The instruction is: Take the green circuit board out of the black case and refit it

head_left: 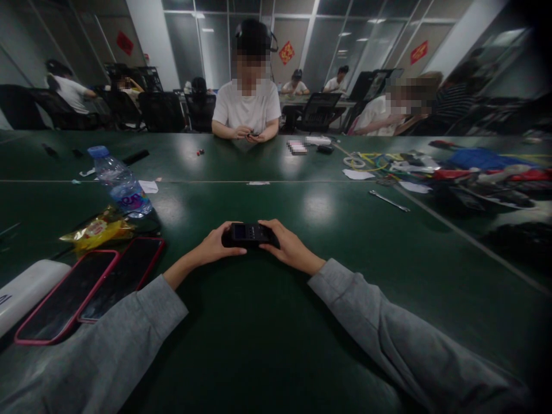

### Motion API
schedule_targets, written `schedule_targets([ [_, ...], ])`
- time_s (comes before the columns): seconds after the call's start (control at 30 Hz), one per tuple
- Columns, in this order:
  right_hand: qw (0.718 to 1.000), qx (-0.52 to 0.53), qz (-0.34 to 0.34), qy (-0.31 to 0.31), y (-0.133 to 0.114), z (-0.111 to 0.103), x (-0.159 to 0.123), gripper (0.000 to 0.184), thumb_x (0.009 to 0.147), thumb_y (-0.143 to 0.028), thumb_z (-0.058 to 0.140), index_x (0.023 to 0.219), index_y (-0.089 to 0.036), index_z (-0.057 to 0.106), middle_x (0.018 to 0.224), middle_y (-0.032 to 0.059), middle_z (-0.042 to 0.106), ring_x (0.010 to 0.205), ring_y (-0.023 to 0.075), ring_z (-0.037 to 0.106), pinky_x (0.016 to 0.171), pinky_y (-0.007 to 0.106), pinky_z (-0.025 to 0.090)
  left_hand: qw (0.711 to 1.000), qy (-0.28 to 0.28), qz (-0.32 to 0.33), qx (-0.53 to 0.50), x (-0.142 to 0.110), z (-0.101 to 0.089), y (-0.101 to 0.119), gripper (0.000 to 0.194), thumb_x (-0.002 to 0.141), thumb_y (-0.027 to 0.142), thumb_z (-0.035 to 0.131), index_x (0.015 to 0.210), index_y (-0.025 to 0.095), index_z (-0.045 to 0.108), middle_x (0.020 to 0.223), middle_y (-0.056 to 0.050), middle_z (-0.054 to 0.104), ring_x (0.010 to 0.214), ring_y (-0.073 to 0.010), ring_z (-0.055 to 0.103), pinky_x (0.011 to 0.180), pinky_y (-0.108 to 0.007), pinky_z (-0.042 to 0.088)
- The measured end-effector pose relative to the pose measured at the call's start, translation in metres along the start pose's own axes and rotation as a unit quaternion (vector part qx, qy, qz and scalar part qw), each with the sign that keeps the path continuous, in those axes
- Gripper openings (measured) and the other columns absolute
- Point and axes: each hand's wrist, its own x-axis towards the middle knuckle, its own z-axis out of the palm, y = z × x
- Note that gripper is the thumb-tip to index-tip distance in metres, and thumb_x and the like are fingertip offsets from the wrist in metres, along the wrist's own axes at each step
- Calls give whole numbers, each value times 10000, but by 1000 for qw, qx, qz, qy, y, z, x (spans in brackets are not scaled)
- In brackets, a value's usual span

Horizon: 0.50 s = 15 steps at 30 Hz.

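Note:
Both my hands grip a small black handheld device (250, 233) with a little screen on its left part and a row of small marks or buttons beside it. My left hand (218, 244) is closed round its left end, thumb along the near edge. Round the right end my right hand (284, 244) is closed, fingers on the far side and thumb nearer me. The device sits low over the green table (259, 333); whether it touches the surface I cannot tell. Grey sleeves cover both my forearms.
Left of me are two red-edged phones (69, 296), a white power bank-like block (30, 290), a yellow wrapper (101, 230) and a tilted plastic bottle (121, 181). A wrench (388, 201) and heaped cables (388, 164) lie right. Across the table sits a person (246, 106) holding something small.

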Motion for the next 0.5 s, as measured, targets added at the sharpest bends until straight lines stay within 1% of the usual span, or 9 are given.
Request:
schedule_targets([
  [0.07, 1000, 2, 2, -2, 0, 0, 0, 571, 870, -277, 614, 1367, -270, 334, 1261, 99, 504, 1123, 260, 573, 936, 499, 522, 1000, 8, 9, -1, -1, 0, 2, 672, 758, 496, 690, 1317, 225, 436, 1333, -110, 537, 1234, -279, 509, 1046, -467, 388],
  [0.1, 1000, 4, 4, -4, 0, 0, 0, 568, 868, -278, 617, 1364, -269, 340, 1262, 99, 502, 1125, 258, 571, 937, 495, 521, 1000, 10, 7, -1, -1, 0, 2, 626, 796, 518, 641, 1311, 218, 447, 1314, -110, 550, 1212, -273, 527, 1035, -461, 400],
  [0.17, 1000, 14, 7, -7, 2, 0, 1, 560, 866, -272, 619, 1357, -271, 350, 1259, 98, 502, 1131, 257, 564, 945, 495, 514, 1000, 12, -10, -3, 0, 0, 0, 556, 859, 548, 537, 1298, 213, 468, 1283, -108, 572, 1175, -266, 551, 1017, -462, 413],
  [0.2, 1000, 21, 6, -7, 2, 0, 1, 557, 865, -265, 620, 1355, -274, 355, 1258, 97, 503, 1139, 257, 559, 954, 501, 506, 1000, 14, -18, -3, 0, 1, -1, 547, 869, 555, 514, 1295, 214, 476, 1275, -107, 577, 1166, -267, 556, 1012, -466, 415],
  [0.23, 1000, 31, 4, -5, 3, 0, 1, 554, 863, -257, 621, 1351, -276, 361, 1260, 96, 504, 1153, 258, 551, 970, 509, 493, 1000, 17, -23, 1, 0, 1, -1, 549, 864, 558, 520, 1293, 218, 482, 1274, -105, 578, 1165, -271, 556, 1011, -471, 414],
  [0.37, 996, 91, -11, 7, 6, -1, 3, 526, 848, -264, 642, 1316, -257, 401, 1279, 98, 508, 1213, 259, 514, 1034, 524, 432, 999, 21, -22, 17, 0, 2, -1, 608, 782, 535, 639, 1293, 240, 490, 1298, -101, 560, 1181, -289, 540, 1010, -491, 410],
  [0.43, 991, 132, 9, -2, 7, -2, 3, 534, 844, -314, 655, 1312, -250, 408, 1287, 100, 512, 1204, 258, 525, 1023, 514, 444, 999, 22, -22, 13, -1, 2, 1, 614, 768, 521, 656, 1294, 252, 488, 1312, -99, 549, 1187, -293, 537, 1001, -499, 416],
  [0.5, 983, 175, 56, -12, 9, -4, 3, 517, 873, -378, 612, 1328, -254, 401, 1271, 97, 533, 1165, 248, 558, 990, 505, 472, 999, 17, -28, 2, -2, 1, 2, 608, 768, 512, 658, 1293, 259, 487, 1324, -96, 539, 1188, -292, 536, 986, -496, 429],
])
